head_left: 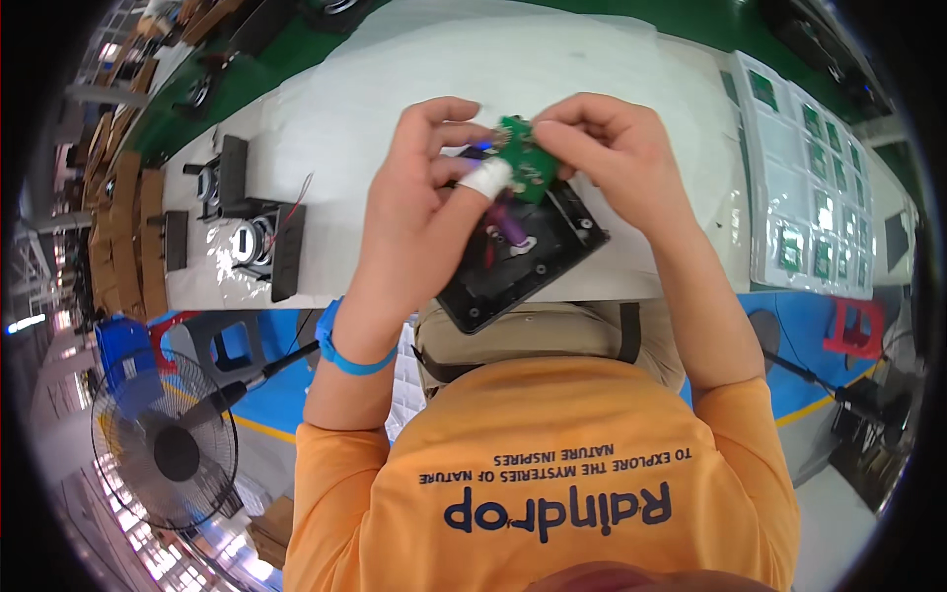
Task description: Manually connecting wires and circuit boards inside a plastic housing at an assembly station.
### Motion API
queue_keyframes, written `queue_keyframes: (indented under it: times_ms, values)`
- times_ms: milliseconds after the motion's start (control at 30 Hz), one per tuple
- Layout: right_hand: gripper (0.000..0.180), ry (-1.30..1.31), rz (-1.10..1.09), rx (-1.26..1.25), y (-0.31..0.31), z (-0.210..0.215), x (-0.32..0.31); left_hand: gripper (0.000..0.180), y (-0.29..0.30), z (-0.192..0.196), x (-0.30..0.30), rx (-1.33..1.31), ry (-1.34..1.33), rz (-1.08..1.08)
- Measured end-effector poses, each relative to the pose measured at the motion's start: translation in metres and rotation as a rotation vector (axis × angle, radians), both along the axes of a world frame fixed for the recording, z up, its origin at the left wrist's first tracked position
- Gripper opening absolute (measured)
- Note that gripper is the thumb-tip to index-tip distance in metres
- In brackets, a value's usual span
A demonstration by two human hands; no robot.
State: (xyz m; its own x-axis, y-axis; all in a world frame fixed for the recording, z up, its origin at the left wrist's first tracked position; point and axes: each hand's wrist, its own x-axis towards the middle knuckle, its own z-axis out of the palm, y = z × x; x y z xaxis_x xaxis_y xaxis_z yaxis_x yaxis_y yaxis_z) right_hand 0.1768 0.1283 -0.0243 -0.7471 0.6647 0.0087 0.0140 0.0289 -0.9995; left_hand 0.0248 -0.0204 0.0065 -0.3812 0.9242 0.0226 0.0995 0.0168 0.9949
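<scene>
Between my two hands is a green circuit board [533, 170], tilted above an open black plastic housing [513, 281]. My left hand [424, 187] grips the board's left edge, its thumb wrapped in white tape or a white finger cover. At the board's upper right corner, my right hand [612, 148] pinches it with thumb and fingertips. Under the board, a purple cylindrical part [509, 225] lies inside the housing, with a bit of red beside it. The housing sits askew at the table's near edge, partly hidden by my left hand.
A white tray [745, 197] of green circuit boards in compartments lies at the right of the white-covered table [395, 59]. Black speaker units [258, 242] stand at the left, one with a thin wire sticking up. A fan [176, 452] is at lower left; a red stool [853, 329] is on the right.
</scene>
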Motion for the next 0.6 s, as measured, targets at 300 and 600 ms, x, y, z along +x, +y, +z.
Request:
queue_keyframes:
  times_ms: [300,600]
  values:
    - [0.024,-0.055,-0.116,-0.145,0.002,-0.017,0.017,0.061,-0.011,0.0,0.005,-0.009,0.378,-0.071]
    - [0.024,-0.032,-0.197,-0.36,0.004,-0.035,0.024,0.054,-0.057,0.018,-0.01,0.111,0.68,-0.038]
